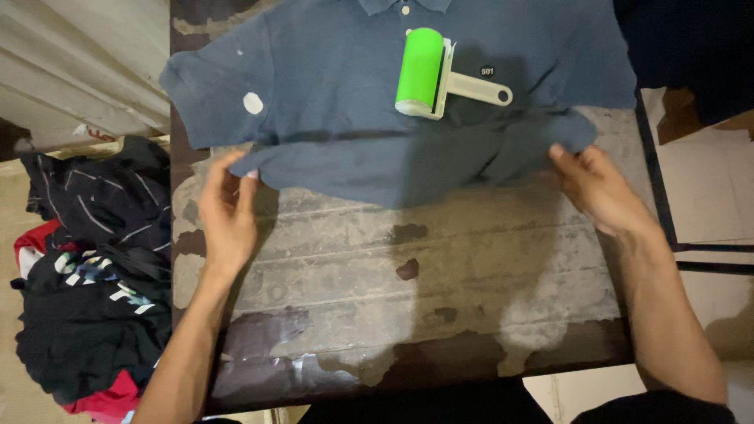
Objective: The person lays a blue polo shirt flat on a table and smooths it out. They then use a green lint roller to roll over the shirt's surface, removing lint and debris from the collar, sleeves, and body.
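Note:
A dark blue polo shirt [353,94] lies spread on a worn table [440,275], its lower part folded up. On the shirt's chest rests a lint roller [420,72] with a bright green drum and a cream handle. My left hand [228,212] touches the folded edge at the shirt's left side, fingers spread. My right hand [597,188] pinches the folded edge at the shirt's right side.
A heap of dark and red clothes [86,267] lies on the floor left of the table. Another dark garment [691,47] sits at the top right. The table's paint is peeling and patchy. A pale tiled floor shows at the right.

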